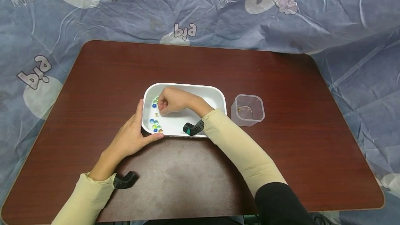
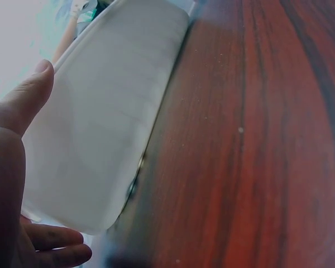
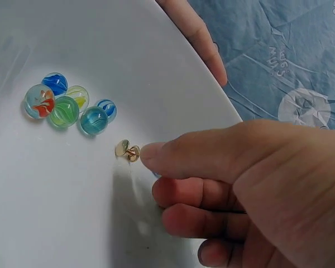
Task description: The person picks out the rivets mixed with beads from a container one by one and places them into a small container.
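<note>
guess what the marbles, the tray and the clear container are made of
Marbles: likely glossy glass, see-through with coloured swirls. Tray: probably plastic, smooth white with soft sheen, though enamel is possible. Container: apparently smooth clear plastic; the table shows through.

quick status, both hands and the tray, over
Left hand against white tray; right hand beside small gold piece, grip unclear; glass marbles nearby, nothing visibly blocking.

A dark reddish-brown bench (image 1: pixel 312 131) with wood grain and rounded corners spreads beneath the fingers (image 1: pixel 162 103) and to either side. Beyond them and past both ends, a creased blue-grey sheet (image 1: pixel 200 2) carries pale discs, pinkish clouds and lettering. A greyish sheen of light (image 1: pixel 178 173) lies on the bench, nearer than the fingers.
</note>
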`<state>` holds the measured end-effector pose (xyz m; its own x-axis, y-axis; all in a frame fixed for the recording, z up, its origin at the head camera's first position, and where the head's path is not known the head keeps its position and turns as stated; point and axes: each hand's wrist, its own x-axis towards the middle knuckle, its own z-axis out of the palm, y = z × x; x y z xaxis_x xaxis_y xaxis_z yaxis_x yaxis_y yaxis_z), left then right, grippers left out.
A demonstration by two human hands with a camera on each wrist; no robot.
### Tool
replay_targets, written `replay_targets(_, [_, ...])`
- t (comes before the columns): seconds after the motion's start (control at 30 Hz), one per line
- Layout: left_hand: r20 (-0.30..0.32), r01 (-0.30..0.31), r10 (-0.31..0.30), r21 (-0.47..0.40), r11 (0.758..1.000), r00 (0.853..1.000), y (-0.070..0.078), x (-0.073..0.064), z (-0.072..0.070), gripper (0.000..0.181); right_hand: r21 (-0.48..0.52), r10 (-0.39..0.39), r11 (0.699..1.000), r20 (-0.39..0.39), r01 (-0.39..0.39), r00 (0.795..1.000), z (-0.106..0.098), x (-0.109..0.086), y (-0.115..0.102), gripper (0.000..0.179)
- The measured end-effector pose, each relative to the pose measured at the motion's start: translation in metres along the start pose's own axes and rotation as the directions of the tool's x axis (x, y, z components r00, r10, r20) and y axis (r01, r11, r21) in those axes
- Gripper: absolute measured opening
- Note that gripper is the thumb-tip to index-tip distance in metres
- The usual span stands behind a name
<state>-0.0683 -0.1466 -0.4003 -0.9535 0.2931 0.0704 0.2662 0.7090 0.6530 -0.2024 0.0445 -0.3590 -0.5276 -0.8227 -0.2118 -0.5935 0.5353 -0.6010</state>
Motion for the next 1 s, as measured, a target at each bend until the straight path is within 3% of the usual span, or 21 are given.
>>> replay_targets(0.37, [0.0,0.006,-0.006,-0.004,1.0,1.0,0.0,0.0,0.0,0.123,0.06,-0.009,0.998,-0.033,0.011,0.999,-0.004,-0.003,-0.002,0.008])
replay_targets(0.6, [0.004,0.001,-0.001,-0.004,1.0,1.0,0.001,0.0,0.0,0.122,0.047,0.004,0.999,-0.101,0.001,0.995,-0.009,-0.005,-0.002,0.007])
replay_targets(1.0, [0.005,0.014,-0.014,-0.001,1.0,1.0,0.001,0.0,-0.001,0.122,0.15,-0.009,0.988,-0.212,0.042,0.977,-0.019,-0.011,-0.005,0.005])
